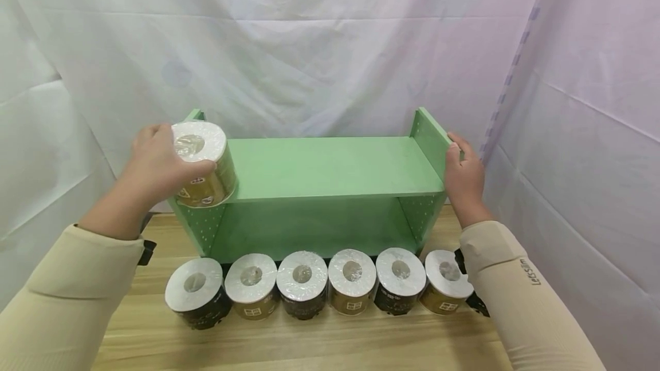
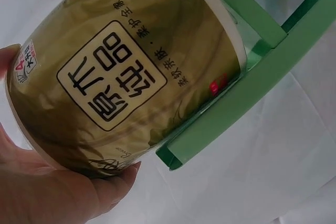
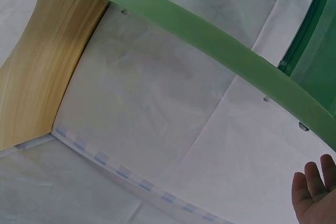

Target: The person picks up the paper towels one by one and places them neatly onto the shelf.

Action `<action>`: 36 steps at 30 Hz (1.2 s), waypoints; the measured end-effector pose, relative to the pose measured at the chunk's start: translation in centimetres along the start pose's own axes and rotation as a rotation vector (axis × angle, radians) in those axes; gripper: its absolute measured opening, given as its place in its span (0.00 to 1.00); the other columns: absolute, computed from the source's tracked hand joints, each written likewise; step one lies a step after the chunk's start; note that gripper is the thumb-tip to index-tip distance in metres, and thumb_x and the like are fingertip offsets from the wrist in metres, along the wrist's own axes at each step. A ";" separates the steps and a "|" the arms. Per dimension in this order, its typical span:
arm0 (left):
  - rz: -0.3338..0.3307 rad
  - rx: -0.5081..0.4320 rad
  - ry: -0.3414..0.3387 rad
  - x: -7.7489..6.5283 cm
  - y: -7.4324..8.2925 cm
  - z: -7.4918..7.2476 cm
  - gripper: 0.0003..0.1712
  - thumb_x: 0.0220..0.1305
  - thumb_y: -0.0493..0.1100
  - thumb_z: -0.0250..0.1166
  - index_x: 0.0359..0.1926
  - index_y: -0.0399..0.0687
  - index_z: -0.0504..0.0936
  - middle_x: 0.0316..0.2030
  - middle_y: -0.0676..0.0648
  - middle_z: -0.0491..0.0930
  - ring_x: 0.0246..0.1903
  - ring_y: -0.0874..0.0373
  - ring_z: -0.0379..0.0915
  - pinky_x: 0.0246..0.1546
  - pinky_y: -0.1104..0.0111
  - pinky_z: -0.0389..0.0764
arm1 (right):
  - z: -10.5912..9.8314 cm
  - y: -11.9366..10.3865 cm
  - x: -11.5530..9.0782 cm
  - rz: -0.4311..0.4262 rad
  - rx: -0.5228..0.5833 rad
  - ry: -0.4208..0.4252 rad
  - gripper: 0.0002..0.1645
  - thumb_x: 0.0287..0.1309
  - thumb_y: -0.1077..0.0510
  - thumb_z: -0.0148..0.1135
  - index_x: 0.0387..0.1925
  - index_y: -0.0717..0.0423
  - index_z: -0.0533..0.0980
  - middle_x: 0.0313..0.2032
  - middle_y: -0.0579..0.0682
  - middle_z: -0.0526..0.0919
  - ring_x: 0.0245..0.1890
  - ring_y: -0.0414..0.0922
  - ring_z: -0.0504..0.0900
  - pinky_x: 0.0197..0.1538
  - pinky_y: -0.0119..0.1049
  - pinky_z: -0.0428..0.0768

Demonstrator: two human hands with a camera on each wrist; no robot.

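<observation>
My left hand (image 1: 160, 162) grips a toilet roll (image 1: 206, 185) in gold wrapping, thumb across its front and fingers around its far left side. The roll is upright over the left end of the green shelf's (image 1: 330, 168) top board. In the left wrist view, the roll's gold label (image 2: 113, 74) faces the camera, its base right at the green board (image 2: 252, 98). On the other side, my right hand (image 1: 466, 179) holds the upper front edge of the shelf's right side panel (image 1: 430, 145). Several of its fingers (image 3: 314, 184) show outside the panel in the right wrist view.
A row of wrapped toilet rolls (image 1: 303, 285), black and gold by turns, stands along the shelf's front on the wooden table (image 1: 309, 342). My right sleeve partly covers the row's right end. White cloth (image 1: 319, 62) hangs behind and at both sides.
</observation>
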State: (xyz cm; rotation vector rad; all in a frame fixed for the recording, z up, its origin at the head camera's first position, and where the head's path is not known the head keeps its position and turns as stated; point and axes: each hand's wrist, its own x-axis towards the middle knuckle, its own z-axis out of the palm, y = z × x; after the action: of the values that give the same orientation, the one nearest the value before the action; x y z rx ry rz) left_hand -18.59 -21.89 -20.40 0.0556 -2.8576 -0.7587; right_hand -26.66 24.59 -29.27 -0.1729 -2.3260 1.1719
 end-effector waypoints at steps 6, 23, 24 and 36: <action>-0.002 0.024 -0.008 0.2 0.4 -0.1 0.57 0.54 0.55 0.66 0.67 0.20 0.48 0.64 0.19 0.46 0.58 0.27 0.47 0.43 0.37 0.69 | -0.1 0.0 0.0 -0.004 -0.003 0.001 0.31 0.70 0.40 0.31 0.69 0.39 0.66 0.21 0.49 0.70 0.10 0.38 0.53 0.19 0.35 0.61; -0.020 0.009 -0.013 1.0 0.9 0.1 0.57 0.53 0.54 0.66 0.67 0.20 0.47 0.65 0.20 0.44 0.60 0.27 0.43 0.47 0.33 0.67 | 0.2 0.2 -0.2 -0.017 0.004 -0.031 0.33 0.70 0.39 0.29 0.70 0.41 0.64 0.59 0.55 0.74 0.11 0.39 0.52 0.21 0.37 0.62; -0.022 0.009 -0.012 1.1 0.9 0.1 0.56 0.53 0.54 0.66 0.67 0.20 0.48 0.65 0.20 0.44 0.60 0.27 0.43 0.47 0.33 0.67 | 0.1 0.3 -0.2 -0.018 0.005 -0.034 0.33 0.70 0.39 0.29 0.70 0.41 0.64 0.61 0.54 0.73 0.11 0.39 0.52 0.21 0.38 0.63; -0.031 0.019 -0.027 2.1 0.8 0.4 0.58 0.54 0.56 0.64 0.67 0.19 0.46 0.64 0.20 0.45 0.58 0.27 0.45 0.46 0.34 0.69 | 0.1 0.6 -0.2 -0.024 0.011 -0.020 0.34 0.70 0.39 0.30 0.70 0.42 0.65 0.56 0.57 0.78 0.10 0.38 0.50 0.19 0.37 0.61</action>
State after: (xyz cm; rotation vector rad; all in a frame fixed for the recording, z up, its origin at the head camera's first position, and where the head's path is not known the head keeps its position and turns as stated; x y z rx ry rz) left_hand -20.67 -21.23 -19.99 0.0927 -2.8960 -0.7431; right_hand -26.58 24.82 -29.84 -0.1301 -2.3322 1.1791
